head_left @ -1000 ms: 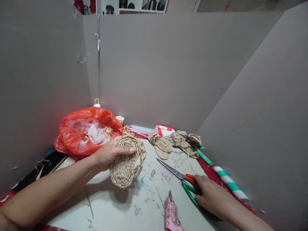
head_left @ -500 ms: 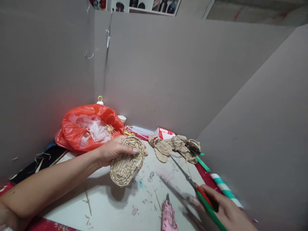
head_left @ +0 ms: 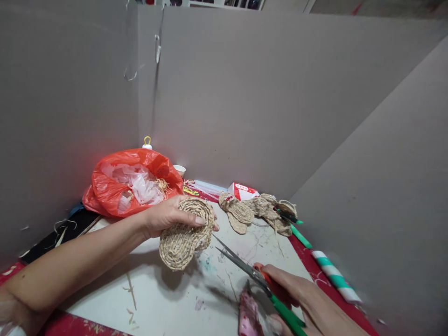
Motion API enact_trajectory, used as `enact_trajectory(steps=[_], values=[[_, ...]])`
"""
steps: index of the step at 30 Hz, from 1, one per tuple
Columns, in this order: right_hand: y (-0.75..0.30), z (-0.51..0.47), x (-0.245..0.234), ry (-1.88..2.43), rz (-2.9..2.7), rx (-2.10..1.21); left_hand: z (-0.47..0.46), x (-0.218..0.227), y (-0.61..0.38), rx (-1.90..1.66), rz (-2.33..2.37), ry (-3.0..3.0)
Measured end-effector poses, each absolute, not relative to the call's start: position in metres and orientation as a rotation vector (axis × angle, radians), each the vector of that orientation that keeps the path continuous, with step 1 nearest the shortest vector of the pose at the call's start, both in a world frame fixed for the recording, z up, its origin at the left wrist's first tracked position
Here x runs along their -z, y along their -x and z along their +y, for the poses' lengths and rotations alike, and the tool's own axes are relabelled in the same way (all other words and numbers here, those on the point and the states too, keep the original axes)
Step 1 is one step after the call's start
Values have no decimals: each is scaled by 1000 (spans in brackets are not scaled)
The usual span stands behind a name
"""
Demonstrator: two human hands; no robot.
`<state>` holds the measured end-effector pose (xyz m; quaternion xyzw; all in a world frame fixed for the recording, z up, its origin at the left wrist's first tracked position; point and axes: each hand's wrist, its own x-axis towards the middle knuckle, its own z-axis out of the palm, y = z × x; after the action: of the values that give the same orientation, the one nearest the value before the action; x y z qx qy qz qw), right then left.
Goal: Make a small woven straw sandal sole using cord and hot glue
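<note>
My left hand point(head_left: 167, 216) is closed round a small woven straw sandal point(head_left: 184, 235), held tilted just above the white work surface point(head_left: 164, 298). My right hand point(head_left: 301, 298) grips a pair of scissors point(head_left: 245, 266) with orange and green handles. The blades are slightly apart and point up-left, their tips close to the sandal's right edge. A pink glue gun point(head_left: 249, 315) lies just below the scissors, partly hidden by my right hand.
An orange plastic bag point(head_left: 131, 186) sits at the back left, with a paper cup point(head_left: 179, 170) behind it. More woven straw sandals point(head_left: 255, 211) and a red-white box point(head_left: 242, 190) lie at the back. A green-white striped roll point(head_left: 332, 275) lies at the right. Grey cardboard walls point(head_left: 245, 102) enclose the table.
My right hand lifted the scissors off the table and swung them left toward the sandal, blades now slightly apart. The left hand kept its hold on the sandal, almost still.
</note>
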<state>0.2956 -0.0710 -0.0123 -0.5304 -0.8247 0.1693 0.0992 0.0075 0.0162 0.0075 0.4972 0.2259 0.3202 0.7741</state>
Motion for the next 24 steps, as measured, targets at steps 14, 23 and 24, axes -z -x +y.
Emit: enact_trajectory(steps=[14, 23, 24], values=[[-290, -64, 21, 1421, -2501, -574, 17, -4, -10, -605, 463, -1058], [-293, -64, 22, 1420, -2512, -546, 14, -4, -12, -614, 445, -1047], [-293, -65, 22, 1424, -2507, -538, 14, -4, -12, -613, 443, -1046]])
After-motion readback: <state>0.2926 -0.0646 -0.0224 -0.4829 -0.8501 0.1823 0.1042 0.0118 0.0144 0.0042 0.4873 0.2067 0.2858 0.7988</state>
